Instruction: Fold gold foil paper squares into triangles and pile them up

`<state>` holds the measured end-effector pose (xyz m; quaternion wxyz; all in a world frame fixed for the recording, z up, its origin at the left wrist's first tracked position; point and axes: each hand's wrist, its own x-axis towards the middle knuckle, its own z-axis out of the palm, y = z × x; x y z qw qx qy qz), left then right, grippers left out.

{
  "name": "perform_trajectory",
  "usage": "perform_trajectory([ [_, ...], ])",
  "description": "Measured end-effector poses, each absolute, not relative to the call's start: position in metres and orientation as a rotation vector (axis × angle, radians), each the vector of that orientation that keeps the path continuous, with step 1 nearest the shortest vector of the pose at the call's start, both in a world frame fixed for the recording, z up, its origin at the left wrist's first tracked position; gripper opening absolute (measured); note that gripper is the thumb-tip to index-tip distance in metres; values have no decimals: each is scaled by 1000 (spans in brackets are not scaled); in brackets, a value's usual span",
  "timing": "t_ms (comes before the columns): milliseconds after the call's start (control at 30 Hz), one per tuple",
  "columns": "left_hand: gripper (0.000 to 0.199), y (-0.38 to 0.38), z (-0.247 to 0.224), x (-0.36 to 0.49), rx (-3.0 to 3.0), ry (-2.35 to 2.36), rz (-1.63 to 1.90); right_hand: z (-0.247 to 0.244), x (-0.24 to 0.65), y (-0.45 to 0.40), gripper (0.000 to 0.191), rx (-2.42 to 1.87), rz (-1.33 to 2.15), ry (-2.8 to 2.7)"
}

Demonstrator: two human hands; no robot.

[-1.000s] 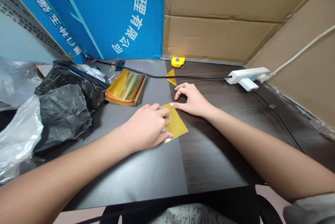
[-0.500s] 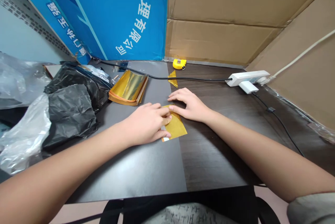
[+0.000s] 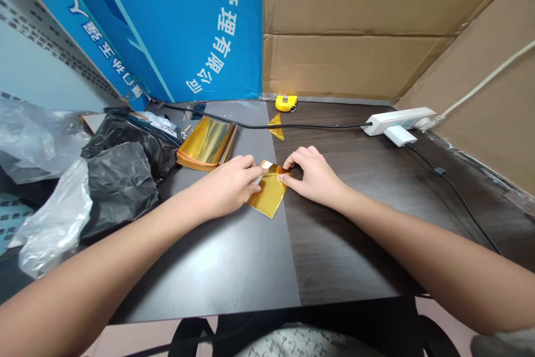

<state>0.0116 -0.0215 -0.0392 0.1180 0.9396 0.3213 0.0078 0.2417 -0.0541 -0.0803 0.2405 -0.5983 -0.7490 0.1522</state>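
A piece of shiny gold foil paper [image 3: 271, 194] is between my two hands, over the seam between the grey and dark wood parts of the table. A white strip [image 3: 266, 164] shows at its upper edge. My left hand [image 3: 236, 181] pinches the sheet's left side, its fingers covering that edge. My right hand [image 3: 312, 174] grips the upper right edge between thumb and curled fingers. Left of and behind the hands, a curved stack of gold foil paper [image 3: 208, 141] lies on the grey surface. Behind them is a folded gold triangle [image 3: 276, 127].
A yellow tape measure [image 3: 286, 103] sits by the cardboard wall [image 3: 334, 67]. A black cable [image 3: 321, 126] crosses the table to a white power strip [image 3: 399, 120] at right. Crumpled black plastic bags [image 3: 121, 179] and clear plastic [image 3: 58, 212] lie at left.
The gold sheet has been turned: its bright side now faces up and the white strip has gone from the lower left to the top. My right hand has shifted right.
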Motion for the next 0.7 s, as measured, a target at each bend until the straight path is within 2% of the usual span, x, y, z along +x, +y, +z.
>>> perform_trajectory([
  [67, 33, -29, -38, 17, 2663, 1123, 16, -79, 240, -54, 13, -1698, 451, -2015],
  [167, 56, -35, -39, 22, 2511, 1315, 28, -75, 239, -51, 12, -1733, 522, -2017],
  [233, 61, -36, -40, 23, 2432, 1361, -4, -72, 239, -50, 11, -1720, 560, -2035],
  [500, 29, -28, -40, 21, 2485, 1291, 22, -63, 254, -58, 14, -1580, 754, -2112],
  [700, 8, -26, -41, 21, 2508, 1208, 68, -69, 264, -63, 18, -1347, 599, -2293],
])
